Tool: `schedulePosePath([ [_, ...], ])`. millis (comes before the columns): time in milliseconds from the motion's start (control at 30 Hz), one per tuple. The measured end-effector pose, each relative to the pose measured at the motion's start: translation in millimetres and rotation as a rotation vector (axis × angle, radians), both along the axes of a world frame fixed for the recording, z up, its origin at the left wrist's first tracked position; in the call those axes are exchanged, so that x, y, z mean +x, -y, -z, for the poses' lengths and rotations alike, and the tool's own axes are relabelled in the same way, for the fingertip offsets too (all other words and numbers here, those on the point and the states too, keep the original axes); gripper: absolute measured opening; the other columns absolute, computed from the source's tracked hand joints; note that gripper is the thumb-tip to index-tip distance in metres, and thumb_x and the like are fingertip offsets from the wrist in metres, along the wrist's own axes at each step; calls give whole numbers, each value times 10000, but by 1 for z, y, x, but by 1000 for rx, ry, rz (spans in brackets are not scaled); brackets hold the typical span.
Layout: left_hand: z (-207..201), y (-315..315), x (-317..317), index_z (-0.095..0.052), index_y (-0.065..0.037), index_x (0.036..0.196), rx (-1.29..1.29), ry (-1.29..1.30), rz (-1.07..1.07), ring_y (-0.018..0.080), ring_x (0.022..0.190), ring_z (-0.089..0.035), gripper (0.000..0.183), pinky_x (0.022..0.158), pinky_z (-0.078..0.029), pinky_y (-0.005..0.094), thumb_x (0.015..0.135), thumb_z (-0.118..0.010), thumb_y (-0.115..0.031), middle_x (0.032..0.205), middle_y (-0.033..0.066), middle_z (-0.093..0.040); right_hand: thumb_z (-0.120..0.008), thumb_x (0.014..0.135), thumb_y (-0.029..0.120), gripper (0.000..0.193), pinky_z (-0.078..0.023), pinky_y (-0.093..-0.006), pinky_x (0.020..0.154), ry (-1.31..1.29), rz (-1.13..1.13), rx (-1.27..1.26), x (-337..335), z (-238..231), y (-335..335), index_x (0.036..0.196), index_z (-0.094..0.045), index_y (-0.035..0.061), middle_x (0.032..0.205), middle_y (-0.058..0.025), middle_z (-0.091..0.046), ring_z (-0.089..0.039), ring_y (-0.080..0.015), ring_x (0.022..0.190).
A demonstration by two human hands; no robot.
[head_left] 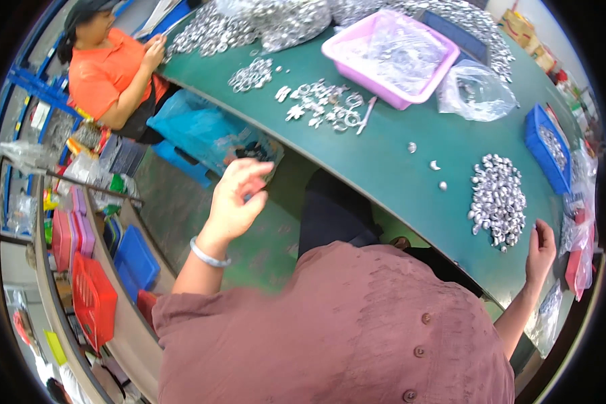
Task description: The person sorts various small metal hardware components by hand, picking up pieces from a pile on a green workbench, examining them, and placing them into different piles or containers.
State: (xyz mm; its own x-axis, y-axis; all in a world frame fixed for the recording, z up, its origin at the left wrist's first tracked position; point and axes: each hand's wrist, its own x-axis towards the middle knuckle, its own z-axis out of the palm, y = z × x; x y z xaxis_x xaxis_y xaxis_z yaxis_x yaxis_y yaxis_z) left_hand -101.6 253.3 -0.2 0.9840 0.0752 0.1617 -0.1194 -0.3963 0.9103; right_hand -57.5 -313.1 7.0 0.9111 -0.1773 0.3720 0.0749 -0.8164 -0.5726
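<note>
My left hand [238, 196] is raised in front of the table's near edge, off the tabletop. Its fingers are loosely bent and apart from the thumb, with nothing seen between them. A pale bangle circles that wrist. At the right, my right hand [541, 254] is beside a heap of small shiny silver metal pieces [497, 198], its fingers stretched out and no object visible in them. A few single silver pieces [412, 147] lie left of the heap. Farther left are scattered silver ring-like and star-like parts [316, 104] with a slim pale tool [367, 116] next to them.
The green table [384, 182] carries a pink basin [397, 94] with clear plastic in it, a clear bag [477, 91], a blue bin [547, 149] and larger silver heaps. A co-worker in orange [97, 74] is at the far left. A blue bag [202, 128] stands beside the table.
</note>
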Motion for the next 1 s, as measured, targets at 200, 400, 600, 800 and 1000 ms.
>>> schedulePosePath([
  [200,52,-39,-18,-425,-73,1235,445,-295,94,302,1190,-369,671,956,-344,404,600,-595,61,1299,170,-348,-524,771,-31,157,-402,-200,619,104,-131,55,8,-29,-61,925,-552,-18,772,-28,-535,-480,-73,665],
  [400,-34,15,23,-390,-13,1242,-937,-109,220,197,1037,-497,593,878,-413,276,695,-616,20,1206,114,-464,-513,768,-45,136,-410,-204,629,105,-200,108,10,-23,-78,897,-547,-21,768,-28,-525,-488,-76,673],
  [600,-40,12,28,-417,-15,1214,-938,46,210,161,989,-488,563,862,-402,249,684,-590,59,1136,78,-492,-511,764,-47,139,-400,-204,619,82,-204,105,11,-25,-83,895,-543,-19,759,-21,-513,-480,-76,668],
  [800,16,-19,29,-543,-55,1085,63,101,-101,146,763,-548,430,651,-474,249,672,-662,-46,984,69,-574,-489,754,-73,141,-388,-213,605,120,-213,115,10,-26,-84,876,-529,-14,797,-43,-523,-482,-100,695],
  [1000,73,-50,-12,-620,-92,953,847,-448,38,288,766,-590,330,706,-476,363,628,-672,-115,746,102,-619,-483,717,-92,146,-391,-242,633,119,-287,104,13,-27,-90,846,-516,-32,772,-81,-503,-484,-149,694],
])
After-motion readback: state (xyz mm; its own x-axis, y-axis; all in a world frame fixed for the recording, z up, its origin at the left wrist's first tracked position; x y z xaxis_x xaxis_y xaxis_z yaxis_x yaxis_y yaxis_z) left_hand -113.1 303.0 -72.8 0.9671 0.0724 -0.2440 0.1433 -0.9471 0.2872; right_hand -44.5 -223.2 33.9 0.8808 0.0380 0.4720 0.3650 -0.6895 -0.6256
